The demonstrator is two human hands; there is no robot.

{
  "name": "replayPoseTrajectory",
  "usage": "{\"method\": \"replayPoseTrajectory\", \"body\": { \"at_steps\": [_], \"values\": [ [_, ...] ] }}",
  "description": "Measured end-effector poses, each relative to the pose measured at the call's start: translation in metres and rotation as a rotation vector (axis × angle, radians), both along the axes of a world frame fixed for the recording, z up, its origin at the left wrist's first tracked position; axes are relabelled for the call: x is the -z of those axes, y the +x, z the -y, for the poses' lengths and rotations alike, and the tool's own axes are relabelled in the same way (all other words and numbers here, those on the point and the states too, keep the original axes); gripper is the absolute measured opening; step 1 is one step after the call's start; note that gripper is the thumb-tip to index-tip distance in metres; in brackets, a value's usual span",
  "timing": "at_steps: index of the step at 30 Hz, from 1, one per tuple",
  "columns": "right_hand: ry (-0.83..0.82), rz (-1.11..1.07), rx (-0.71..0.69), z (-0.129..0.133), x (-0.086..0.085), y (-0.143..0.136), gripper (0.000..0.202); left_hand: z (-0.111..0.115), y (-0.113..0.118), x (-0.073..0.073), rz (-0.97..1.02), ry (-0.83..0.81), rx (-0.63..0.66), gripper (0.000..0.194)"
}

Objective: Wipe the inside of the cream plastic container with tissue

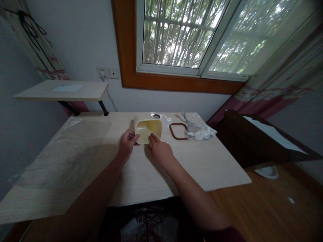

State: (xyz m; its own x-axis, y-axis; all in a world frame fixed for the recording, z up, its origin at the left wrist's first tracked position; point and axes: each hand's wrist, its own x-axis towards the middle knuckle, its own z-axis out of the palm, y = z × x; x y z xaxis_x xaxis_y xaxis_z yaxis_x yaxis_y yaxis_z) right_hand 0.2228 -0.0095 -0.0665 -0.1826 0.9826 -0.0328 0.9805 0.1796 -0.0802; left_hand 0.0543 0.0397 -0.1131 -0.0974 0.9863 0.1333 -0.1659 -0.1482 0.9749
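A cream-yellow plastic container (pixel 158 127) is tipped toward me near the middle of the table, its open inside facing me. My left hand (pixel 127 144) grips it at the lower left corner, thumb over the rim and fingers curled behind. The fingers of my right hand (pixel 160 149) reach over the front rim into the container. They are pressed together, with a small whitish bit showing at their tips, too small to name. Right of the container lies a brown rounded ring (pixel 178 138), like a lid's edge. Touching it is a clear plastic bag (pixel 200 131) with white contents.
The pale wooden table (pixel 202 168) has a raised shelf (pixel 91 90) at the back left with a paper on it. Clear plastic film (pixel 68 141) covers its left part. A cable hole (pixel 156 116) lies behind the container. A dark brown piece of furniture (pixel 252 141) stands at the right.
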Motion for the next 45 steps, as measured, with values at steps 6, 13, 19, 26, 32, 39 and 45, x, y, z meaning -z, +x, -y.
{"method": "replayPoseTrajectory", "body": {
  "at_steps": [6,13,19,26,32,39,45],
  "values": [
    [-0.003,-0.091,-0.065,0.005,0.001,-0.011,0.058,-0.001,0.0,0.003,-0.021,-0.012,0.006,0.04],
    [-0.002,-0.173,-0.179,0.01,-0.001,-0.022,0.061,-0.003,-0.002,0.009,-0.063,0.026,-0.001,0.038],
    [-0.004,-0.21,-0.19,0.01,-0.003,-0.019,0.06,-0.003,-0.002,0.01,-0.054,0.027,0.007,0.039],
    [-0.017,-0.146,-0.136,0.008,-0.006,-0.008,0.058,0.001,0.001,0.002,-0.018,-0.004,0.022,0.041],
    [-0.043,-0.052,-0.042,0.003,-0.008,0.0,0.058,0.002,0.001,0.0,-0.017,-0.014,0.011,0.042],
    [-0.016,0.011,0.013,-0.002,-0.001,0.004,0.057,0.0,0.0,0.002,-0.015,-0.005,0.023,0.042],
    [-0.021,0.016,-0.006,0.001,-0.001,-0.002,0.059,-0.001,-0.001,0.004,0.002,-0.009,0.003,0.043]
  ]
}}
